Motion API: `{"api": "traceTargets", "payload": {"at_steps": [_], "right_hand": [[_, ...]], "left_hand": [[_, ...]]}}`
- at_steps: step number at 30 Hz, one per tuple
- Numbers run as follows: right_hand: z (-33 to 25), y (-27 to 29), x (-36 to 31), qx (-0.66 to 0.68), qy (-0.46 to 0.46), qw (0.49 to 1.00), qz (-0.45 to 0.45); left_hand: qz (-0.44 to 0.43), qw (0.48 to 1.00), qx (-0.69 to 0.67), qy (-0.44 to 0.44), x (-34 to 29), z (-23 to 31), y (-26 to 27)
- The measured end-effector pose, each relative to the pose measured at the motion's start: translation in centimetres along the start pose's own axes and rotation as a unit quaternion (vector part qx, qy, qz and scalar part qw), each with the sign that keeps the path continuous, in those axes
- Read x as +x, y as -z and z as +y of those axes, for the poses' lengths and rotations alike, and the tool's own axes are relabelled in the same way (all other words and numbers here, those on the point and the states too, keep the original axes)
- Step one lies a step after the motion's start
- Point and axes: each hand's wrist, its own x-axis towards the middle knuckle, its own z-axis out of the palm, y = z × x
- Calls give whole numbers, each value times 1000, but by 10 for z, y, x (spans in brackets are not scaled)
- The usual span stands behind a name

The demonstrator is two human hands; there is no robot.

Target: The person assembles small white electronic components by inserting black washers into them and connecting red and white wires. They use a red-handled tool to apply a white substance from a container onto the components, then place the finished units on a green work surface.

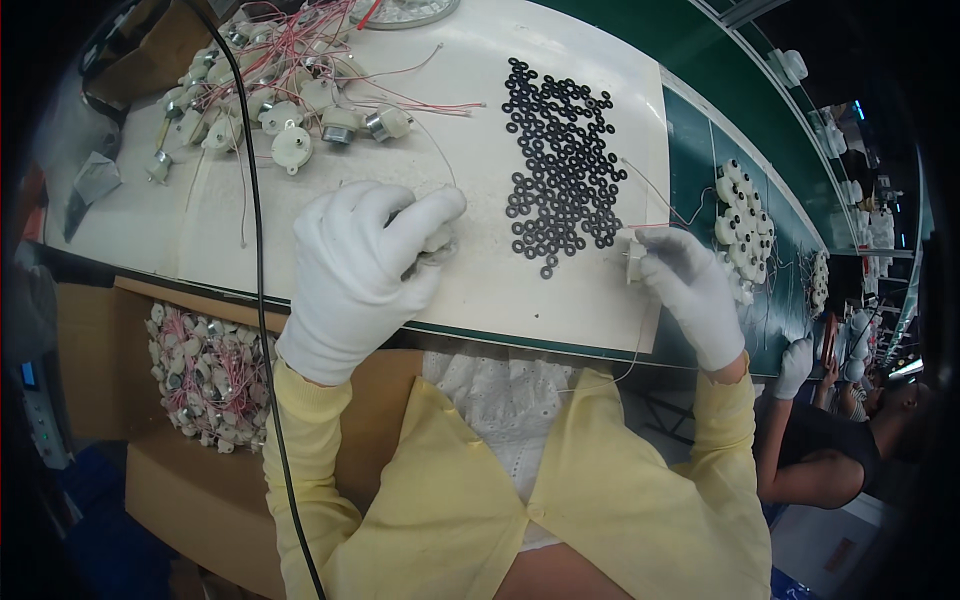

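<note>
My left hand [360,270], in a white glove, is closed over the bench with its fingers curled round a small motor [437,241], mostly hidden by the glove. A thin wire rises beside its fingertips. To the right, my gloved right hand [692,292] pinches another small motor [634,262] with a white plastic housing by its edge; thin wires trail from it. Between the hands lies a broad patch of small black rings [565,170], flat on the white board. A heap of wired motors [290,110] lies beyond my left hand.
A cardboard box [190,490] of wired motors stands below the bench at left. A black cable [258,250] hangs across the left side. Motors bearing black rings [745,225] cluster on the green surface [690,140] at right. Another person's gloved hand [795,368] is farther right.
</note>
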Motion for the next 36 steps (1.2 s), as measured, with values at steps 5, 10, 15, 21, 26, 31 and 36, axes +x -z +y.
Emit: {"api": "traceTargets", "payload": {"at_steps": [5, 10, 15, 21, 26, 31, 36], "right_hand": [[6, 4, 4, -61, 7, 998, -6], [-4, -5, 7, -144, 97, 985, 17], [-1, -4, 17, -270, 197, 942, 19], [-22, -11, 16, -473, 210, 855, 31], [-30, 0, -4, -549, 259, 793, -45], [-32, -2, -19, -589, 274, 758, -54], [-15, 1, -15, -430, 170, 886, -49]], "left_hand": [[6, 1000, -15, 2, -3, -3, -1], [13, 999, -39, 23, -4, -4, -1], [16, 999, -35, 15, -4, -8, -1], [12, 999, -35, 19, -3, -6, 0], [5, 999, -30, 20, -4, -7, 0], [3, 999, -30, 19, -5, -8, -1], [5, 999, -36, 18, -4, -9, -1]]}}
